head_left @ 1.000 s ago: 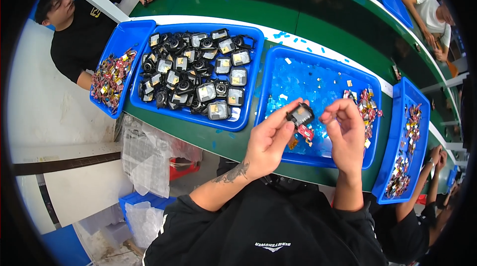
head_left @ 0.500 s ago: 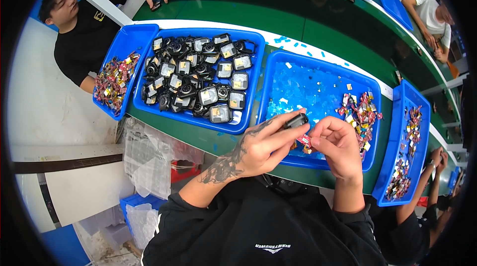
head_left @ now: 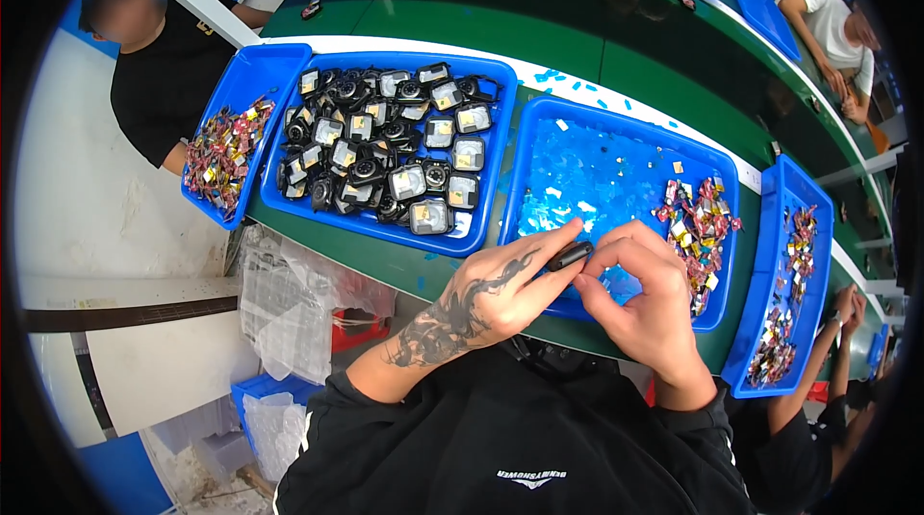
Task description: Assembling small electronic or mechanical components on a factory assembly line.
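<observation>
My left hand (head_left: 496,289), tattooed across its back, holds a small black watch-like device (head_left: 570,256) edge-up between thumb and fingers. Close against the device's near end is my right hand (head_left: 645,298), thumb and forefinger pinched together; anything between those fingertips is hidden. Both hands hover over the near edge of a blue tray (head_left: 515,173) strewn with blue film pieces (head_left: 587,173). At that tray's right side lies a heap of small wired red-and-yellow parts (head_left: 701,226).
Left of it, another blue tray (head_left: 506,120) holds many black watch-like devices (head_left: 366,144). Narrower blue trays with wired parts stand at far left (head_left: 274,58) and far right (head_left: 818,255). Beyond runs a green belt (head_left: 481,5). A co-worker (head_left: 183,72) sits at upper left.
The red part seen at my right fingertips is no longer visible, and my right hand has turned in closer to the device. The co-worker's hand has left an item on the belt.
</observation>
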Motion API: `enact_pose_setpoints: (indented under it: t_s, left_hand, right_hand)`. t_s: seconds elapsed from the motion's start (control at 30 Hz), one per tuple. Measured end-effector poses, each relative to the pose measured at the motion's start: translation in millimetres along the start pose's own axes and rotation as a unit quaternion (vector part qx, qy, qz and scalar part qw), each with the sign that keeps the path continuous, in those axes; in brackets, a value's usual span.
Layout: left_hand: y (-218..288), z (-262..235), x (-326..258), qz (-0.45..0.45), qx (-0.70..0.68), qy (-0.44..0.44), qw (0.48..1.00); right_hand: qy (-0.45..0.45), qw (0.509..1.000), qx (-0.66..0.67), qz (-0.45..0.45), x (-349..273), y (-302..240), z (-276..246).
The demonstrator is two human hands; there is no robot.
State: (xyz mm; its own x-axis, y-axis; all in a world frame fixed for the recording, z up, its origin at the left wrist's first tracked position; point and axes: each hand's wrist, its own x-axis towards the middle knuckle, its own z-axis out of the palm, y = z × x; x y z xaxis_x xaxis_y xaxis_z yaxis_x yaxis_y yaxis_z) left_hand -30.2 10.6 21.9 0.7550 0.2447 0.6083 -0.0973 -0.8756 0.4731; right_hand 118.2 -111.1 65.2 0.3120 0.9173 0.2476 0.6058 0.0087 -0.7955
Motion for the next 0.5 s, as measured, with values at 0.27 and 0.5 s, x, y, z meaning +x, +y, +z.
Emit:
enact_pose_setpoints:
  t_s: [0.27,0.5]
  left_hand:
    - [0,-1,-5,-0.018,0.004,0.022,1.0]
    - [3,1,-6,-0.028,-0.018,0.03,0.999]
  right_hand:
    - [0.042,0.996,0.035,0.068,-6,3,7]
    - [-0.015,0.981,0.151,0.123,-9,16,5]
